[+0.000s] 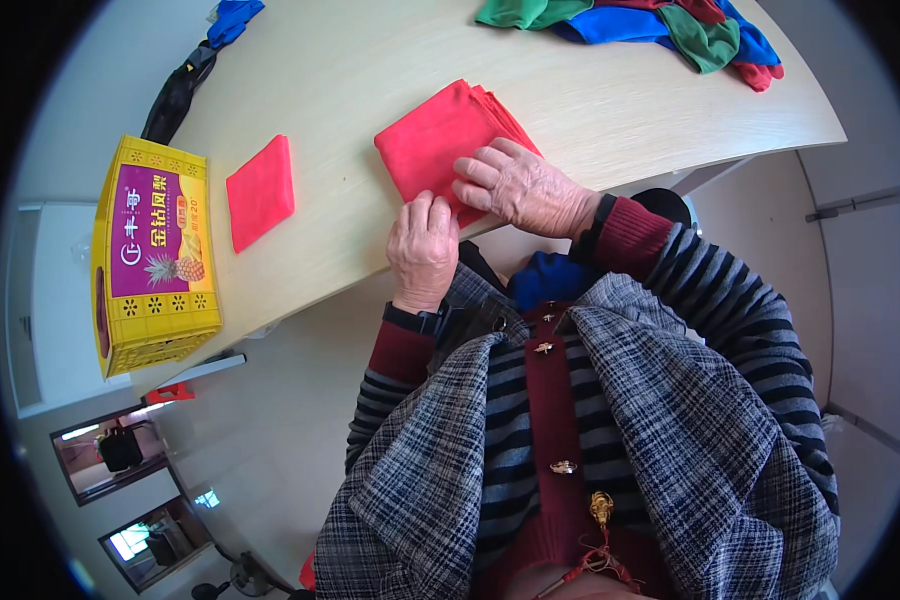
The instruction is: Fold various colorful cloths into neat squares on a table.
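A red cloth, folded into layers, lies on the table in front of me, its stacked edges showing along the right side. My left hand has its fingers curled together on the cloth's near corner, at the table's front edge. Over the cloth's lower right part, my right hand bends its fingers down and grips the fabric; the thumb is hidden. To the left lies a smaller, neatly folded red cloth, apart from both hands.
A yellow and purple carton with a pineapple picture stands at the table's left edge. Behind it lies a black object with a blue end, its kind unclear. Crumpled green, blue and red cloths lie at the far right of the pale wooden table.
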{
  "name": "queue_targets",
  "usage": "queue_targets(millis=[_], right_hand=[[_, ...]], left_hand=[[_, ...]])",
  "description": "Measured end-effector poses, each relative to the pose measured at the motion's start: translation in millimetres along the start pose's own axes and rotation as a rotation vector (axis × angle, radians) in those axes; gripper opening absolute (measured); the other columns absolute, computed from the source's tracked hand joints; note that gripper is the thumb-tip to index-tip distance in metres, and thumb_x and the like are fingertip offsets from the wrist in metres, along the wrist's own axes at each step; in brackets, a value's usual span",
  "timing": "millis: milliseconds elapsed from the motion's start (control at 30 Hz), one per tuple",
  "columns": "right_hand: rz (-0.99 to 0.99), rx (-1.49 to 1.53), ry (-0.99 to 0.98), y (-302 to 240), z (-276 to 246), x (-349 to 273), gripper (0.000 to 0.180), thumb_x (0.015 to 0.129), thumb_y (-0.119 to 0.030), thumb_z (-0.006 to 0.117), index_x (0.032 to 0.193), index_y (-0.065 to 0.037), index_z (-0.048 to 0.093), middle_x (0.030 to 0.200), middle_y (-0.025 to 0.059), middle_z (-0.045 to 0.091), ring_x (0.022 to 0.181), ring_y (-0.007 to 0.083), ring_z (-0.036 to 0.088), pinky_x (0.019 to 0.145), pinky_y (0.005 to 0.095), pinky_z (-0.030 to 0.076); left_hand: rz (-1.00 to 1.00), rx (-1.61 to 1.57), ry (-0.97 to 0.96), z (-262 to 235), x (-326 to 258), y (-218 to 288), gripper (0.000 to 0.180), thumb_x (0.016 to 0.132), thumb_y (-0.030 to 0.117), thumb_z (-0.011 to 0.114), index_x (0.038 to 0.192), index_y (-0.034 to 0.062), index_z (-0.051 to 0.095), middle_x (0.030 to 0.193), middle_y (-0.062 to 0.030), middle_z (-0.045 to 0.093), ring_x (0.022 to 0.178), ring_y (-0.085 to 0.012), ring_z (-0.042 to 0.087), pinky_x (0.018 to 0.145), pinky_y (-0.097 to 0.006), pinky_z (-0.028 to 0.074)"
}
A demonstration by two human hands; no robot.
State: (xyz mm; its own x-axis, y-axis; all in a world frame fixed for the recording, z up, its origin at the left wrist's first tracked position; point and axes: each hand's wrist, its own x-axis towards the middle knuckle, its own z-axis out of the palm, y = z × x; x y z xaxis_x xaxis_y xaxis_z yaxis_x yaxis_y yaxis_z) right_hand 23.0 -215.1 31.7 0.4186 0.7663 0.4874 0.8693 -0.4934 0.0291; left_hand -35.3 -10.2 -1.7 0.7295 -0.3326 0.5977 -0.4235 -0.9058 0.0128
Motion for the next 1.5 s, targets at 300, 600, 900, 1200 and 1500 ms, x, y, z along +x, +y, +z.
queue_targets(millis=[300, 600, 900, 1200, 1500], right_hand=[[0.017, 0.042, -0.137, 8.4, -3.7, -16.6, 0.021, 0.085, -0.018, 0.062, 0.103, -0.007, 0.063, 0.111, 0.0082, 0.061, 0.105, 0.0255, 0.059, 0.097, 0.0373, 0.048], [0.259, 0.234, -0.321, -5.3, -20.0, 25.2, 0.032, 0.094, -0.035, 0.063, 0.105, -0.005, 0.063, 0.117, 0.0092, 0.060, 0.112, 0.0283, 0.056, 0.101, 0.0406, 0.046], [0.347, 0.091, -0.161, -14.7, 31.6, -2.4, 0.065, 0.101, -0.055, 0.043, 0.149, -0.011, 0.051, 0.161, 0.0140, 0.036, 0.152, 0.0355, 0.025, 0.124, 0.0540, 0.016], [0.343, 0.045, -0.202, -9.1, 31.1, -5.2, 0.069, 0.101, -0.059, 0.038, 0.152, -0.013, 0.046, 0.161, 0.0133, 0.037, 0.151, 0.0374, 0.027, 0.124, 0.0555, 0.015], [0.357, 0.112, -0.153, -11.3, 30.7, -7.0, 0.070, 0.100, -0.059, 0.041, 0.152, -0.011, 0.045, 0.158, 0.0170, 0.039, 0.150, 0.0380, 0.027, 0.124, 0.0566, 0.015]], left_hand=[[0.028, -0.076, -0.026, -3.7, -2.0, -2.6, 0.029, 0.076, 0.006, 0.077, 0.102, 0.0059, 0.063, 0.104, -0.0095, 0.061, 0.097, -0.0289, 0.061, 0.083, -0.041, 0.053], [0.038, -0.214, -0.162, -25.9, 7.7, -6.1, 0.021, 0.084, 0.010, 0.073, 0.102, 0.0043, 0.066, 0.108, -0.0106, 0.063, 0.099, -0.0308, 0.061, 0.084, -0.043, 0.052], [0.128, -0.187, -0.300, 5.8, 74.6, -60.9, 0.054, 0.101, 0.038, 0.055, 0.146, 0.0064, 0.050, 0.152, -0.0183, 0.045, 0.143, -0.0373, 0.040, 0.115, -0.047, 0.036], [-0.087, -0.090, -0.686, 40.5, 95.9, -75.4, 0.068, 0.106, 0.053, 0.036, 0.160, 0.0123, 0.028, 0.164, -0.0166, 0.030, 0.153, -0.0342, 0.024, 0.124, -0.051, 0.019], [0.076, -0.346, -0.706, 73.2, 118.6, -56.4, 0.068, 0.106, 0.055, 0.032, 0.160, 0.0135, 0.028, 0.166, -0.0143, 0.026, 0.154, -0.0327, 0.021, 0.124, -0.051, 0.015]])
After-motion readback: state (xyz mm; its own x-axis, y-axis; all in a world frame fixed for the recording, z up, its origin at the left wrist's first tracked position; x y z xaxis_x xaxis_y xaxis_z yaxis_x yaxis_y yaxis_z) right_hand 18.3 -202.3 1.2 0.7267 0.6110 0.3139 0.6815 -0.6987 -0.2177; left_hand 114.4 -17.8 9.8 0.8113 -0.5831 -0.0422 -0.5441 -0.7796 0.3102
